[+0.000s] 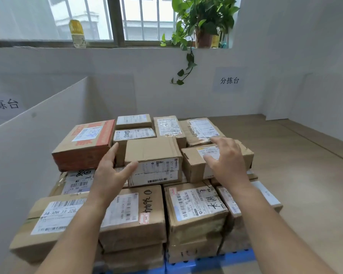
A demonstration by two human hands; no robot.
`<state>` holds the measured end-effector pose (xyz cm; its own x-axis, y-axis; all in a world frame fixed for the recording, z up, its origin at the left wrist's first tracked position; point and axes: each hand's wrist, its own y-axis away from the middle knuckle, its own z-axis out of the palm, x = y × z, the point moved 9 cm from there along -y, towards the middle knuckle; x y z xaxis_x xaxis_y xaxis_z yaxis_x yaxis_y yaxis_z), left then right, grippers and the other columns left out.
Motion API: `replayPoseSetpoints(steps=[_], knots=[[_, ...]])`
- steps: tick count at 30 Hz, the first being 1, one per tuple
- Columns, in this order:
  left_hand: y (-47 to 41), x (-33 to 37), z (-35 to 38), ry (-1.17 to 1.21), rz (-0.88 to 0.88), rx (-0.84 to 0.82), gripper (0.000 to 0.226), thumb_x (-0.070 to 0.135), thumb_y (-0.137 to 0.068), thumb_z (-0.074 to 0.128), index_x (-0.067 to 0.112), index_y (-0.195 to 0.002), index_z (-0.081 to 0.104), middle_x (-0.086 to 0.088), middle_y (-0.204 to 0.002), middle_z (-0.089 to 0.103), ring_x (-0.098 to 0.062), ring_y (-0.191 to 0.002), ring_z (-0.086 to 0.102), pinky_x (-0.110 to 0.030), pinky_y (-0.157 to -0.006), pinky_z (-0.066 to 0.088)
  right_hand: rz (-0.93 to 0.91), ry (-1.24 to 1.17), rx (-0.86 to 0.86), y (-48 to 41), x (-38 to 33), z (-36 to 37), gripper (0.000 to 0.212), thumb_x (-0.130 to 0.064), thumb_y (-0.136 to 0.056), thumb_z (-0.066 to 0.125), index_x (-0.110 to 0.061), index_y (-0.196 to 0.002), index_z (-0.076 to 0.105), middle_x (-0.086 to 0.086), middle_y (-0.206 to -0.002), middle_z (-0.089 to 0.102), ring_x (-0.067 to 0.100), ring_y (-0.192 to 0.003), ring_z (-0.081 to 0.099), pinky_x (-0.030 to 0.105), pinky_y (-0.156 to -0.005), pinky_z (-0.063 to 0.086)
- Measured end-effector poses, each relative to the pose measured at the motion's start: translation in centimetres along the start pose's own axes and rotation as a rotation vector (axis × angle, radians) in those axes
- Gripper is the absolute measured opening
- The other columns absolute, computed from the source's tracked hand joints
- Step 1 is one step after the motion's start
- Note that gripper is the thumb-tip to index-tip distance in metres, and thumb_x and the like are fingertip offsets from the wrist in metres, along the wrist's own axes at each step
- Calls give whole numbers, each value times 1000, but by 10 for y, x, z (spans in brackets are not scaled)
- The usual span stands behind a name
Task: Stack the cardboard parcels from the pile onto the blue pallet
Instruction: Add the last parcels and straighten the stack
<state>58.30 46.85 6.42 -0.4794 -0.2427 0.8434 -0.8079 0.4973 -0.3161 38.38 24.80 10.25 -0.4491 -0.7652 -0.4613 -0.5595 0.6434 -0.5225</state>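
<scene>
Cardboard parcels (196, 210) are sitting several layers deep on the blue pallet (206, 262) while the left hand (111, 171) and right hand (226, 161) are hovering, fingers spread and gripping nothing, where an uneven shove is risking the loosely packed top boxes (152, 153) sliding off.

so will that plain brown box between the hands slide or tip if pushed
Likely slides, not tips: the plain brown box lies flat, low and wide. Probably stiff: its edges look square. Neighbouring boxes may block sideways pushes.
</scene>
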Motion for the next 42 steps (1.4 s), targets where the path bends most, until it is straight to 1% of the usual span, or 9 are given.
replayPoseSetpoints(steps=[3, 7, 10, 14, 21, 27, 33, 39, 42], knots=[[16, 47, -2, -193, 243, 229, 69, 35, -81, 70, 18, -141, 41, -3, -142, 45, -18, -133, 34, -42, -109, 32, 121, 1, 22, -1, 42, -22, 60, -25, -84, 67, -12, -137, 44, 12, -139, 41, 26, -128, 37, 34, -106, 29], [29, 106, 52, -432, 477, 140, 68, 50, -82, 63, 19, -140, 44, -2, -145, 43, -18, -141, 25, -41, -118, 13, 296, 23, -61, -2, 100, -33, 83, -37, -81, 70, -12, -147, 27, 15, -148, 28, 29, -137, 25, 39, -113, 24], [22, 112, 104, -733, 455, -66, 75, 61, -83, 53, 29, -147, 27, 3, -156, 22, -15, -146, 5, -38, -117, -11, 390, -7, -156, 1, 130, -29, 93, -39, -78, 73, -11, -149, 20, 17, -147, 28, 31, -137, 25, 40, -111, 25], [12, 91, 132, -906, 291, -203, 77, 64, -84, 50, 33, -148, 21, 5, -158, 12, -16, -146, 0, -45, -117, -9, 421, -47, -264, 4, 142, -9, 86, -38, -78, 72, -11, -145, 26, 16, -137, 41, 31, -128, 39, 38, -101, 35], [9, 93, 133, -900, 292, -105, 58, 45, -91, 52, 31, -144, 33, 4, -152, 29, -19, -141, 20, -39, -116, 7, 374, -47, -215, 2, 133, 6, 55, -34, -84, 64, -10, -129, 43, 12, -123, 51, 31, -115, 48, 38, -92, 40], [11, 92, 130, -865, 300, -74, 65, 46, -90, 54, 27, -147, 28, 1, -154, 28, -19, -143, 19, -39, -117, 3, 316, 40, -212, 4, 124, -5, 73, -37, -87, 62, -10, -144, 26, 13, -136, 39, 29, -126, 35, 38, -96, 38], [51, 102, 97, -621, 326, 109, 59, 35, -87, 64, 17, -139, 44, -5, -146, 42, -21, -138, 30, -42, -116, 21, -32, 80, -106, 19, 54, -32, 55, -38, -90, 57, -10, -135, 41, 10, -127, 45, 25, -117, 41, 31, -94, 37], [122, 67, 55, -365, 131, 279, 47, 20, -86, 67, 17, -132, 53, 2, -139, 48, -3, -129, 32, -31, -111, 26, -316, -64, -232, 71, -19, 13, 41, -31, -80, 70, -7, -112, 61, 11, -102, 58, 28, -95, 55, 39, -80, 51], [142, 47, 25, -385, 73, 340, 45, 17, -87, 66, 16, -130, 55, 0, -136, 52, -12, -129, 40, -32, -109, 30, -363, -69, -275, 90, -45, 27, 40, -33, -80, 69, -9, -111, 62, 8, -102, 58, 26, -95, 55, 37, -80, 50]])
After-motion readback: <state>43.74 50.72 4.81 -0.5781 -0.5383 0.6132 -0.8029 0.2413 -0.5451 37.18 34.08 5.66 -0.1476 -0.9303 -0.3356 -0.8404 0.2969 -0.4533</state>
